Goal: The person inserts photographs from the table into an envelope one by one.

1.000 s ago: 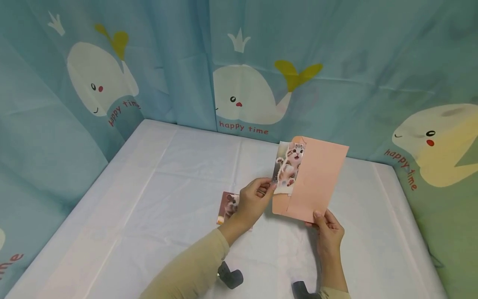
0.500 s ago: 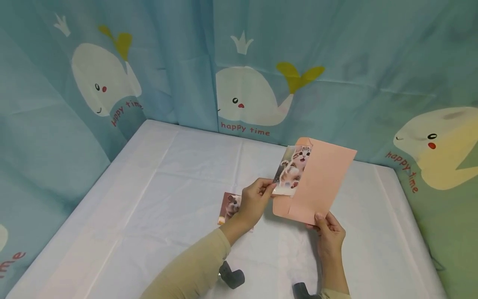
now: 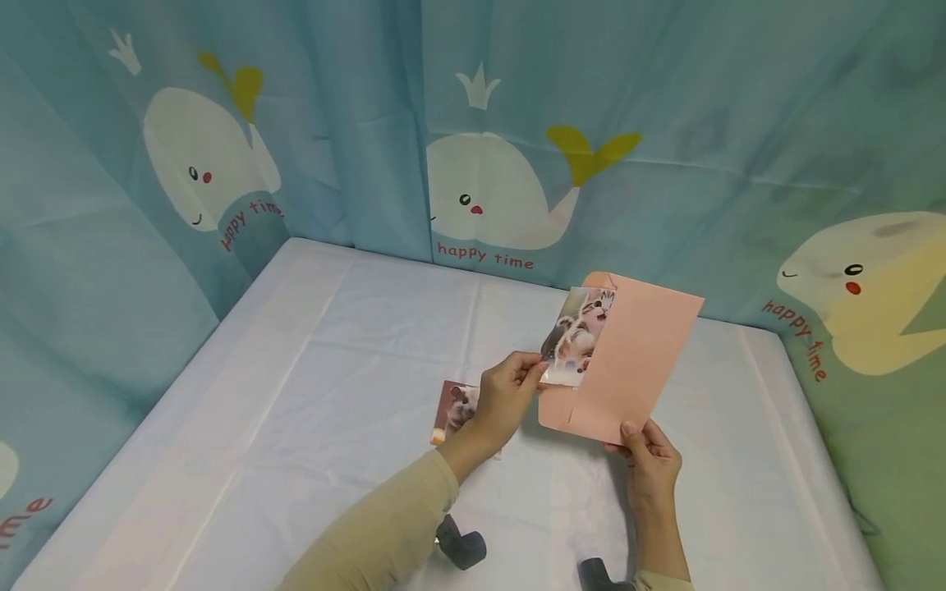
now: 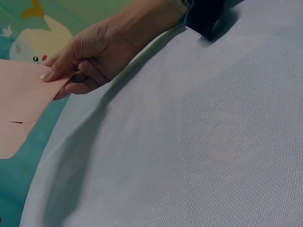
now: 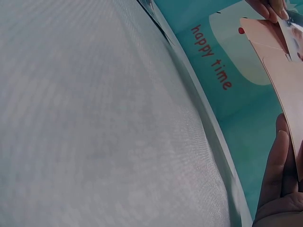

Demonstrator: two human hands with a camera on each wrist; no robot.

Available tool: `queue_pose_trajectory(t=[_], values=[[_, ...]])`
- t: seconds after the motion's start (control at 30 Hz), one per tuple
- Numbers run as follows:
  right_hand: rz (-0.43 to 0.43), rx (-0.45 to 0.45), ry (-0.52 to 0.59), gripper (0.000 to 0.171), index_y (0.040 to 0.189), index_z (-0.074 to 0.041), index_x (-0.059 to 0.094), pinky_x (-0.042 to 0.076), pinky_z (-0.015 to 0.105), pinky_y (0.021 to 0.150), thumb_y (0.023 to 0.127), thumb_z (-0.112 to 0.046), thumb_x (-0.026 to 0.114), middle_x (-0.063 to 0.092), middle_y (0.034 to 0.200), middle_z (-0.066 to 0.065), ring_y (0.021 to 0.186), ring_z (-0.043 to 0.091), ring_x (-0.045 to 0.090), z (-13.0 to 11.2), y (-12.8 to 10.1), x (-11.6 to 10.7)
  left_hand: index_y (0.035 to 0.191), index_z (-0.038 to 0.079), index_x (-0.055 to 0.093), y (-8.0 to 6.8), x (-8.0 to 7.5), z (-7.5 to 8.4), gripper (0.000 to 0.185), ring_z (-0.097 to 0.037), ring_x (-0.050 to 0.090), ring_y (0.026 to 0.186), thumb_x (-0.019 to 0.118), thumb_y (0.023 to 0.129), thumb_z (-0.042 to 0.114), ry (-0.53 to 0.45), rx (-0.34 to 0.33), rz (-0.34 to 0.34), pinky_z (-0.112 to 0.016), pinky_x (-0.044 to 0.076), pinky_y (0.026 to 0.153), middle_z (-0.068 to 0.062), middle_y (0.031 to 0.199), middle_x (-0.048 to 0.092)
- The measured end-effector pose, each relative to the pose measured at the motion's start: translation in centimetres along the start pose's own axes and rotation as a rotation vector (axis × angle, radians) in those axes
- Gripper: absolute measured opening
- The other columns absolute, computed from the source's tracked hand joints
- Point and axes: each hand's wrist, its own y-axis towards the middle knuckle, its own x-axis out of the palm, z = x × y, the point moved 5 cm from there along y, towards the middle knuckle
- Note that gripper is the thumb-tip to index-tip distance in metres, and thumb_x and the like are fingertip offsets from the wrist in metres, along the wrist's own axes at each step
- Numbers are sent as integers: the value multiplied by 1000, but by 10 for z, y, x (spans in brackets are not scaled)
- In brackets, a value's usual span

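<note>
**A:** Start with the head view. What are your hands on?

**B:** Your left hand [image 3: 502, 394] pinches the lower left edge of the kitten photo [image 3: 575, 338] between thumb and fingers. Your right hand [image 3: 650, 460] holds the pink envelope [image 3: 628, 361] at its bottom corner, thumb on the front and fingers curled behind. Both are lifted above the worktop [image 3: 332, 369], and the envelope leans to the right.

**A:** And where is the photo against the envelope?

**B:** Its right part sits tucked behind the envelope's front panel; the left part with the kitten sticks out at the open side. A second photo [image 3: 454, 408] lies flat on the worktop just behind your left wrist, partly hidden by it. The whale curtain [image 3: 480, 180] hangs around the far sides of the worktop.

**A:** Now the left wrist view.

**B:** There you see your right hand [image 4: 90, 56] from across the worktop [image 4: 199, 142], thumb pressed on the envelope [image 4: 23, 94] and fingers folded under its corner. Your left hand does not show in this view.

**A:** And the right wrist view?

**B:** Your right hand [image 5: 284, 184] fills the lower right corner, its fingers lying along the back of the envelope [image 5: 279, 61]. At the top right the fingertips of your left hand [image 5: 272, 8] grip a sliver of the photo [image 5: 296, 38] against the envelope's edge. The worktop [image 5: 94, 118] runs blurred across the rest, with the curtain [image 5: 222, 71] beyond.
</note>
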Motion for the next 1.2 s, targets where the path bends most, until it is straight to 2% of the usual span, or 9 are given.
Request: queue_pose_trajectory(t=[0.07, 0.2, 0.3, 0.4, 0.57, 0.73, 0.83, 1.07, 1.2], values=[[13, 5, -2, 26, 100, 5, 69, 55, 26, 52, 88, 18, 50, 71, 76, 10, 60, 17, 68, 0, 0, 0, 89, -12, 62, 1, 0, 3, 6, -29, 67, 60, 64, 84, -8, -7, -23, -1, -21, 55, 55, -23, 76, 67], [47, 19, 2, 27, 98, 4, 69, 55, 26, 50, 88, 19, 49, 70, 74, 11, 59, 17, 67, 0, 0, -1, 89, -16, 61, 5, -3, 20, 7, -33, 67, 62, 61, 85, -10, -32, -68, -22, -28, 57, 56, -27, 78, 66], [45, 14, 2, 28, 99, 4, 69, 55, 26, 50, 88, 19, 48, 70, 75, 11, 59, 17, 67, 0, -1, -1, 90, -16, 61, 7, -5, 31, 7, -34, 67, 62, 61, 85, -11, -43, -68, -44, -30, 57, 57, -28, 79, 66], [18, 1, 4, 29, 100, 4, 69, 55, 26, 51, 89, 19, 47, 70, 76, 10, 60, 17, 68, 0, -2, 0, 90, -17, 61, 7, -5, 35, 7, -33, 67, 62, 61, 85, -12, -36, -46, -51, -29, 57, 57, -27, 79, 66], [1, 0, 13, 28, 99, 5, 69, 55, 26, 52, 88, 19, 48, 71, 77, 10, 60, 17, 68, 0, -2, 1, 89, -16, 61, 7, -4, 35, 7, -32, 67, 61, 61, 84, -12, -32, -31, -40, -28, 57, 56, -27, 78, 66], [23, 15, 4, 27, 97, 5, 69, 55, 27, 50, 87, 20, 49, 70, 74, 11, 58, 17, 67, 1, -1, 0, 88, -16, 61, 7, -2, 36, 6, -32, 66, 59, 62, 82, -14, -30, -1, -34, -23, 55, 55, -26, 74, 65], [25, 16, -11, 26, 97, 5, 69, 55, 26, 51, 87, 19, 50, 70, 74, 10, 58, 17, 67, 1, -1, 0, 87, -17, 61, 6, 1, 35, 6, -33, 66, 59, 62, 82, -14, -35, 6, -34, -23, 55, 54, -27, 73, 64], [27, 15, -7, 26, 97, 5, 70, 55, 26, 51, 87, 19, 51, 70, 74, 11, 58, 17, 67, 2, -1, -1, 89, -15, 61, -1, 14, 9, 7, -30, 67, 60, 63, 84, -10, -24, -22, -33, -23, 55, 54, -24, 74, 65], [37, 30, -21, 27, 96, 3, 71, 55, 26, 51, 87, 19, 50, 70, 74, 10, 58, 16, 67, 3, -1, -1, 90, -10, 63, -3, 18, 3, 8, -26, 68, 62, 63, 87, -3, -12, -60, -35, -17, 54, 57, -20, 75, 66]])
